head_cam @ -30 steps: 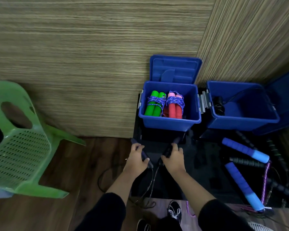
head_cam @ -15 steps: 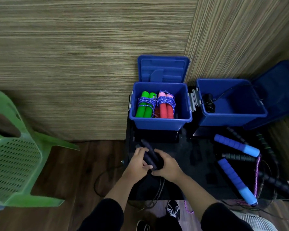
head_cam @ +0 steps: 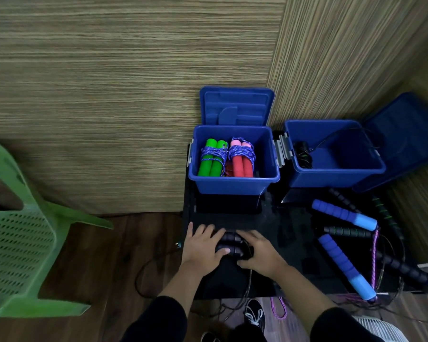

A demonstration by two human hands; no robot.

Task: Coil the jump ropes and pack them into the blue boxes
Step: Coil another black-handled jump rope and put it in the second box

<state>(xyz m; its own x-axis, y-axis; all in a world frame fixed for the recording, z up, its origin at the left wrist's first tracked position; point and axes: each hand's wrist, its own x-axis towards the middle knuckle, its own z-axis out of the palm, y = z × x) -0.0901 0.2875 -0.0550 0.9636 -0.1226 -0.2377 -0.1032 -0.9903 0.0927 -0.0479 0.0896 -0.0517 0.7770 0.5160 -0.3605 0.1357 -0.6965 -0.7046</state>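
Hands together at the table's [head_cam: 294,262] front edge, my left [head_cam: 203,250] and right [head_cam: 260,255] clamp the two black handles [head_cam: 230,245] side by side, so their rope [head_cam: 143,275], trailing to the floor, can be wound round them before boxing.

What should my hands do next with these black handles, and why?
Probably start winding the loose cord around the black handles. The left hand and right hand hold them side by side on the black table, while the cord trails unwound to the floor.
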